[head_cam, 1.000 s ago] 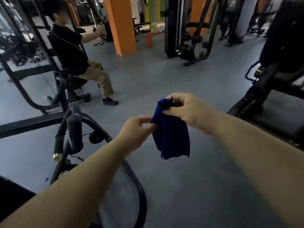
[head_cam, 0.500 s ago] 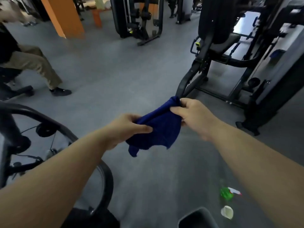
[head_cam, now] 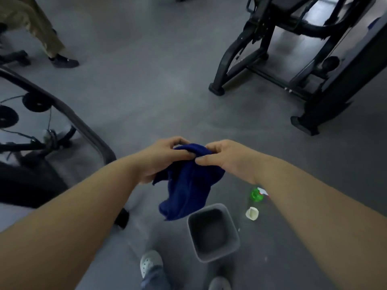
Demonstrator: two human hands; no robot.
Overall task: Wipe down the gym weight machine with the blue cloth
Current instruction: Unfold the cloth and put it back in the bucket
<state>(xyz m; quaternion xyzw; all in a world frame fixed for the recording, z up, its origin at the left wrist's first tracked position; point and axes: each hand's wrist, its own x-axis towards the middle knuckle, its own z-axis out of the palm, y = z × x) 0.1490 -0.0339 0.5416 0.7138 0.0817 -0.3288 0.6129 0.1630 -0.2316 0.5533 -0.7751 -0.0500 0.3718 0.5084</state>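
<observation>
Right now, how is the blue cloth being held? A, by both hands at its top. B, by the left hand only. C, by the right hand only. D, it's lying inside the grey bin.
A: the left hand and the right hand both pinch the bunched top of the blue cloth, which hangs in the air, not inside the grey bin.

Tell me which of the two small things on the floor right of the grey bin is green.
The bottle nearer the right forearm, farther from the person's feet; the other, a cup-like thing closer to the bin, is white.
</observation>
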